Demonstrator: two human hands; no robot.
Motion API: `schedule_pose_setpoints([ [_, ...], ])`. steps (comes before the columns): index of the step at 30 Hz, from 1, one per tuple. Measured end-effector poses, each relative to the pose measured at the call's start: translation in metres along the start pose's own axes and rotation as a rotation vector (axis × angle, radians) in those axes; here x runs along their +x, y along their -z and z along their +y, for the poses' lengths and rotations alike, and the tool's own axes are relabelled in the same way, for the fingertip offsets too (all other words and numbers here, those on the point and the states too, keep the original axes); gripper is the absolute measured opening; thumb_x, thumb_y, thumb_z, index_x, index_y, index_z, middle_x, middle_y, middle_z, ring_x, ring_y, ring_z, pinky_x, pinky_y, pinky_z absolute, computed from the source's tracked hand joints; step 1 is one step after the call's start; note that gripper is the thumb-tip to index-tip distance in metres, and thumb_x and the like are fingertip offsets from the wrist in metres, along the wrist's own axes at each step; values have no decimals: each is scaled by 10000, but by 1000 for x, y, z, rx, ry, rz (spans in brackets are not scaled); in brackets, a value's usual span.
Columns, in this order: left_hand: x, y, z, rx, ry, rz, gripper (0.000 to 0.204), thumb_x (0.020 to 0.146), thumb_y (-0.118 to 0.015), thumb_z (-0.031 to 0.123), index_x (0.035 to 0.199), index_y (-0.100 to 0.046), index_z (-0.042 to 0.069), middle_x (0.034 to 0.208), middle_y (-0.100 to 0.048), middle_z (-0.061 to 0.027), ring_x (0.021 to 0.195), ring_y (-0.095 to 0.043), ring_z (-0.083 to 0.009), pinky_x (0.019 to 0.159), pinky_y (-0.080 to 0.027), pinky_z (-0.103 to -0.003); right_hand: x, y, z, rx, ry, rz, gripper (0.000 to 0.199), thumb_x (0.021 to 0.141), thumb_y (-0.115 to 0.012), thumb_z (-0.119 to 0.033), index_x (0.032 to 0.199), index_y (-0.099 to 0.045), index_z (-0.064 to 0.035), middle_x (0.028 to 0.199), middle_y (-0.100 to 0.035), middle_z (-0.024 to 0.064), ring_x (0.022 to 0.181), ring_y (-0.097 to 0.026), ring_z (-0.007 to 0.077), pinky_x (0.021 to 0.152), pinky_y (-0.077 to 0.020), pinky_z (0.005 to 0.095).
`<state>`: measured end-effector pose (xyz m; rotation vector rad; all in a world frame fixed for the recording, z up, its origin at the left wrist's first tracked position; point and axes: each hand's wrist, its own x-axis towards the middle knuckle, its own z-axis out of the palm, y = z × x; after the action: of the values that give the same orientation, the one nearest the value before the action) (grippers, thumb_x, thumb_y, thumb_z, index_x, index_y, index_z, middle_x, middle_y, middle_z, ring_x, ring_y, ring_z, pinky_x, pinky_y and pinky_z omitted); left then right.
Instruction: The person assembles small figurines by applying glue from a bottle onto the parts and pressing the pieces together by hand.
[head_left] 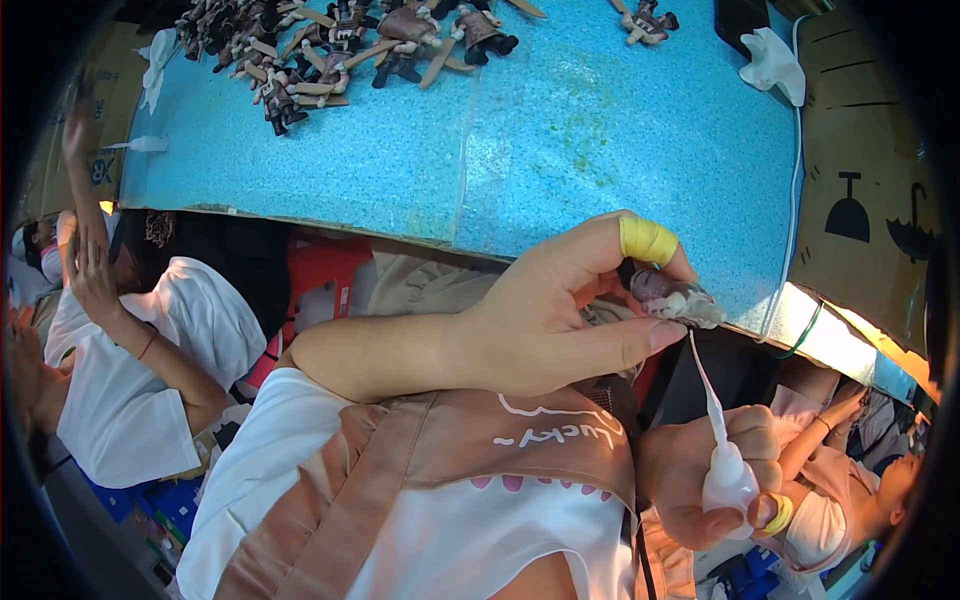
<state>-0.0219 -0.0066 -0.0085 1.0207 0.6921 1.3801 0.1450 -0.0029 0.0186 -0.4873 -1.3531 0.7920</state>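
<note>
My left hand (540, 320) pinches a small, light, fragile-looking figure (672, 297) by its body; my right hand (715, 480) grips a soft squeeze bottle (728, 475), nozzle touching it.

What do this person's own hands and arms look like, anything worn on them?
Both forearms are bare. The left hand has a band of yellow tape round its forefinger; the right hand has a yellow band round its thumb. No gloves, watch or bracelet show.
</note>
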Motion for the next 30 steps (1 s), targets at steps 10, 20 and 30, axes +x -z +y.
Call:
schedule_pose_setpoints([
  [10,2,2,2,100,-28,35,361,753,-585,-70,1076,-439,-1,1091,-437,-143,984,-483,-189,847,-395,-301,-2,6,0,-146,-21,-73,142,863,-469,-316,900,-476,-179,590,-347,-31,533,-293,131,539,-232,295],
  [20,3,5,-2,109,-68,25,363,749,-586,-68,1074,-441,0,1097,-430,-142,984,-477,-194,843,-387,-302,-3,9,3,-127,17,-64,156,860,-465,-302,941,-474,-169,598,-359,-17,521,-298,141,521,-233,303],
  [30,3,2,-2,110,-48,37,357,749,-583,-61,1072,-443,0,1099,-431,-145,983,-477,-190,842,-382,-299,-4,16,2,-150,-11,-121,161,859,-468,-300,948,-471,-166,605,-363,-11,519,-302,149,519,-233,309],
])
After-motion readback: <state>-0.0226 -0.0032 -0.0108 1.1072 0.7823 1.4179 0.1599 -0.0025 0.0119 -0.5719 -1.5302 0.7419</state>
